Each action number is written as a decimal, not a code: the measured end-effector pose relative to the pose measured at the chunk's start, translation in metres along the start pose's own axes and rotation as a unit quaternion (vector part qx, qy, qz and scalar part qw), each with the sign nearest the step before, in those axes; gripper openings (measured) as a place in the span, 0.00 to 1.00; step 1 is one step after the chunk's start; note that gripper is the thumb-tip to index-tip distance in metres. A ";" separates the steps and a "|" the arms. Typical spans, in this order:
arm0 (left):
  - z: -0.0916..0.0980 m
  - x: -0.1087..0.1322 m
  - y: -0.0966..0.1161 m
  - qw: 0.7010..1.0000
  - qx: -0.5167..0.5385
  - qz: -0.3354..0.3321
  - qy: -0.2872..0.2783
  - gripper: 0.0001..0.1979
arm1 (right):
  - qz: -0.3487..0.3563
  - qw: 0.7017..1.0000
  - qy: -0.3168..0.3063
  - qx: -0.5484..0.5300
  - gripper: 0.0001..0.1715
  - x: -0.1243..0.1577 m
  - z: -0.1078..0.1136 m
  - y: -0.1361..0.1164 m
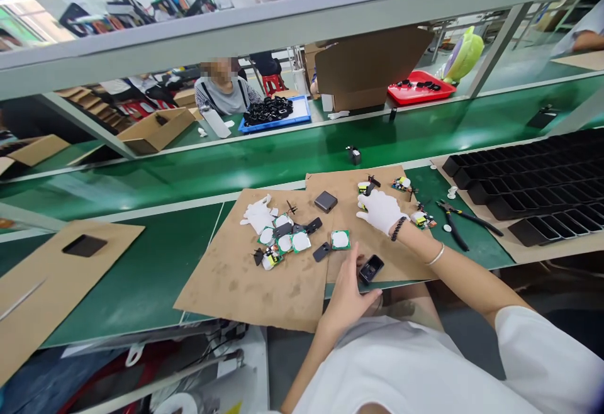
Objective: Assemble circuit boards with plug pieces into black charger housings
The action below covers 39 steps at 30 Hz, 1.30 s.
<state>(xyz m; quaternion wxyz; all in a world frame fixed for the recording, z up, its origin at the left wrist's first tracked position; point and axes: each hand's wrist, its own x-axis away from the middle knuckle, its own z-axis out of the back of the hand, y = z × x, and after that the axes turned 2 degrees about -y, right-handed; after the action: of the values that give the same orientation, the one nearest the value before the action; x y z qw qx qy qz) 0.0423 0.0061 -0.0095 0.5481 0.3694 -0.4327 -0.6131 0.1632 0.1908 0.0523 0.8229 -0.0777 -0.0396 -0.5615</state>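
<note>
My right hand, in a white glove, reaches onto the brown cardboard sheet and rests by a small circuit board with yellow parts. Whether its fingers grip anything I cannot tell. My bare left hand sits at the table's near edge, fingers around a small black housing. To the left lie several green boards with white round pads, a black square box and a spare white glove.
Black pliers lie right of my gloved hand, beside black compartment trays. A green conveyor belt runs behind. Across it a person sits by a blue tray of black parts; a red tray stands further right.
</note>
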 end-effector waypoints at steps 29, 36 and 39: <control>-0.019 -0.040 0.019 0.999 -0.015 0.028 0.012 0.35 | 0.033 0.446 -0.001 -0.894 0.20 0.124 -0.016 0.071; -0.029 -0.044 0.039 0.999 -0.004 0.024 0.037 0.34 | -0.005 0.418 0.014 -0.908 0.16 0.137 -0.043 0.081; -0.034 -0.043 0.048 0.999 -0.003 0.013 0.044 0.34 | -0.020 0.387 0.003 -0.922 0.18 0.145 -0.046 0.082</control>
<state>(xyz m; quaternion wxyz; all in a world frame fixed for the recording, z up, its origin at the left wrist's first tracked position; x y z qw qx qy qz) 0.0966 0.0433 0.0229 0.5756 0.3886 -0.4114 -0.5902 0.2916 0.0787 0.0227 0.2356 -0.7864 0.5029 -0.2707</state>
